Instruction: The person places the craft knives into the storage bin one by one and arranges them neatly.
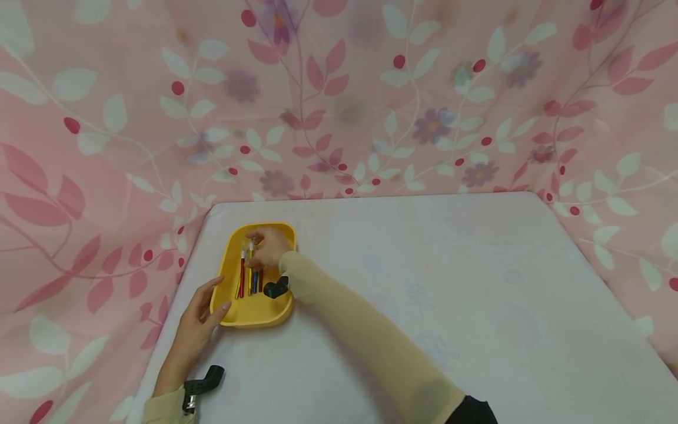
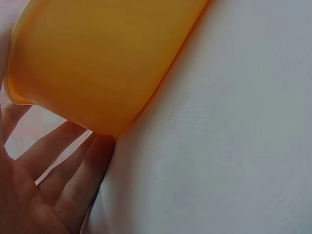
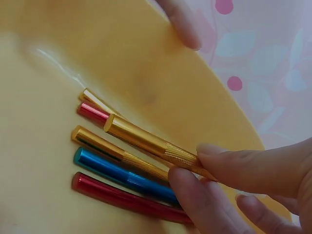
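A yellow tray (image 1: 259, 318) lies on the table's left part. My left hand (image 1: 197, 318) grips its near left rim, the thumb over the edge and the other fingers along the outer wall (image 2: 102, 73). Inside the tray, my right hand (image 1: 271, 247) pinches a gold pen-shaped metal tool (image 3: 139, 134) with a knurled grip between thumb and fingertips. Beneath it lie similar tools: a red one (image 3: 92, 112), another gold one (image 3: 97, 142), a blue one (image 3: 105, 166), a dark red one (image 3: 122, 197) and a thin gold one (image 3: 90, 95). My right fingers cover their far ends.
The white-covered table (image 1: 424, 282) extends to the right of the tray. Pink floral cloth (image 1: 339, 106) hangs behind and along both sides. A black wrist device (image 1: 203, 383) sits on my left wrist, another (image 1: 276, 287) on my right.
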Demonstrator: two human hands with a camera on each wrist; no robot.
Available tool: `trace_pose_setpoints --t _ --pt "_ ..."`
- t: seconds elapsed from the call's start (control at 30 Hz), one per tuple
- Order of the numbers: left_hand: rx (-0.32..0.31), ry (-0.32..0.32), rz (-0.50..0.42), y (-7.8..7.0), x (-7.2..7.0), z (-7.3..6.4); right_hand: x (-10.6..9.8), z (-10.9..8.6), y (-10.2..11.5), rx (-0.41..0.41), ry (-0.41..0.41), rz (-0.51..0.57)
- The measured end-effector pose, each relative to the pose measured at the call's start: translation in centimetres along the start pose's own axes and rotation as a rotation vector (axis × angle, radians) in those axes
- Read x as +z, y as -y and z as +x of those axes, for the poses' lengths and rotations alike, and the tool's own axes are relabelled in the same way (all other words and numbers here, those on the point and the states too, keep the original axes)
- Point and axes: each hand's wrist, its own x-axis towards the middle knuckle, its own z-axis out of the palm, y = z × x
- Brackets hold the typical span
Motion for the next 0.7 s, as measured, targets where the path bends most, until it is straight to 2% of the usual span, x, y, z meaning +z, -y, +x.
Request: trace_pose_setpoints --t 0.23,0.4,0.7 --pt "0.010 -0.007 -0.003 0.1 0.1 0.0 1.0 1.0 -0.2 0.084 -0.011 -0.025" --pt "0.016 0.000 -0.003 0.1 0.2 0.1 1.6 1.6 -0.6 0.115 -0.021 -0.062" --pt "0.013 -0.008 0.008 0.1 0.0 0.0 2.8 2.1 -0.9 0.054 -0.008 -0.241"
